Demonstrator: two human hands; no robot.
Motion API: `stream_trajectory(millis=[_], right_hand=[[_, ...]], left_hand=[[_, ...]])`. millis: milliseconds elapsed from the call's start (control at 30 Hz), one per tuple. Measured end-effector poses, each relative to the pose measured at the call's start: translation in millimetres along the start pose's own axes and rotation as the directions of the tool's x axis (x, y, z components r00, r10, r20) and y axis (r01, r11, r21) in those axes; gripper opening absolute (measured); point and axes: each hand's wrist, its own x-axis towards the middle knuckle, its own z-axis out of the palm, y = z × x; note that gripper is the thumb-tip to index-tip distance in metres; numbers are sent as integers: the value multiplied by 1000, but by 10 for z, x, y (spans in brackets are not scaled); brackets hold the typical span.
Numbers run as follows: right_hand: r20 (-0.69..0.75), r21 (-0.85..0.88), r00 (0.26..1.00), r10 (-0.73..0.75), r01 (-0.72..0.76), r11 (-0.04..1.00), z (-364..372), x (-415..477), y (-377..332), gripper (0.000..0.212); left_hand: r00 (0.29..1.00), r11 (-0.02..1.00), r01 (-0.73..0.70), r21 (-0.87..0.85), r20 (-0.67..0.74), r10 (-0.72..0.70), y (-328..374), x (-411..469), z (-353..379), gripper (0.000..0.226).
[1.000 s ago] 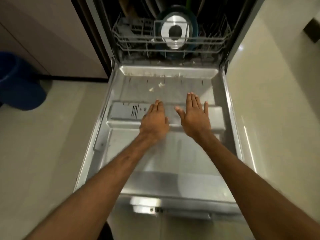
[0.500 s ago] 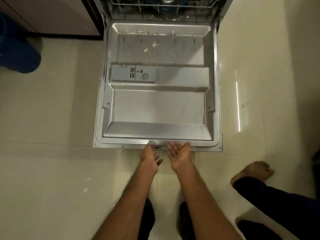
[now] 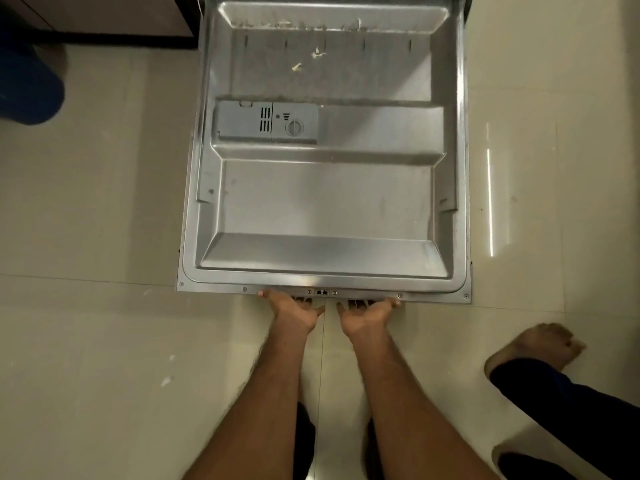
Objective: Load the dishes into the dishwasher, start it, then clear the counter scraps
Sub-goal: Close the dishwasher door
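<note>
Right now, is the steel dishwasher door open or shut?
Open: the steel dishwasher door lies flat, inner side up; left hand and right hand hold its edge.

We see a pale, glossy tiled floor (image 3: pixel 104 341) on every side. Well to the left of the left hand (image 3: pixel 294 308) and far beyond it stands a rounded blue container (image 3: pixel 27 88), partly out of view. Next to it is a brown cabinet front (image 3: pixel 104 12) with a dark plinth (image 3: pixel 104 39).

To the right of the right hand (image 3: pixel 367 310), a bare foot (image 3: pixel 533 348) rests on the tiles, with a dark blue trouser leg (image 3: pixel 571 410) behind it. Beyond that hand and further right, a thin bright streak of light (image 3: pixel 490 202) reflects off the floor. Left of the left hand and nearer to us, a few white specks (image 3: pixel 166 381) lie on the tiles.
</note>
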Motion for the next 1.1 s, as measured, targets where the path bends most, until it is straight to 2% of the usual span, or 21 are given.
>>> stream_trajectory(millis=[67, 133, 200, 333, 400, 467, 567, 667, 767, 867, 967, 1100], right_hand=[[23, 139, 994, 105, -107, 985, 65, 106, -8, 77], [44, 193, 993, 106, -113, 975, 152, 136, -4, 65], [-4, 200, 995, 104, -101, 975, 164, 166, -6, 58], [-80, 104, 995, 64, -55, 993, 138, -60, -126, 42], [-58, 46, 998, 39, -37, 998, 77, -269, -165, 35], [-3, -2, 999, 41, -41, 999, 13, -565, -255, 42], [51, -78, 998, 31, -27, 997, -16, -1092, -430, 49], [3, -142, 1000, 31, -30, 989, 252, -1773, -715, 36], [-70, -201, 997, 15, -29, 979, 606, -2571, -1025, 51], [-89, -179, 995, 38, -54, 982, 988, -3337, -1377, 62], [-79, -145, 995, 55, -66, 987, 1344, -3991, -1765, 54], [6, -141, 996, 89, -88, 986, 1781, -4536, -2285, 47]], left_hand=[[1000, 1000, -2, -17, -9, 2, 25, 41, 36, 88], [1000, 999, -21, -45, -20, 20, 59, 74, 80, 89], [998, 997, -38, -67, -54, 35, 34, 46, 116, 88], [982, 990, -140, 28, -122, 142, -86, -102, 47, 86], [972, 977, -186, 101, -128, 198, -91, -266, -10, 85], [967, 958, -237, 161, -59, 249, -47, -509, -55, 84], [974, 957, -228, 177, 32, 226, 59, -1030, -94, 84], [986, 960, -158, 232, 96, 139, 281, -1698, -3, 93], [986, 958, -155, 241, 95, 136, 453, -2443, 274, 89], [988, 962, -139, 237, 101, 117, 632, -3217, 634, 87], [990, 966, -105, 238, 114, 80, 838, -3832, 1020, 87], [987, 966, -128, 225, 123, 102, 1085, -4491, 1578, 89]])
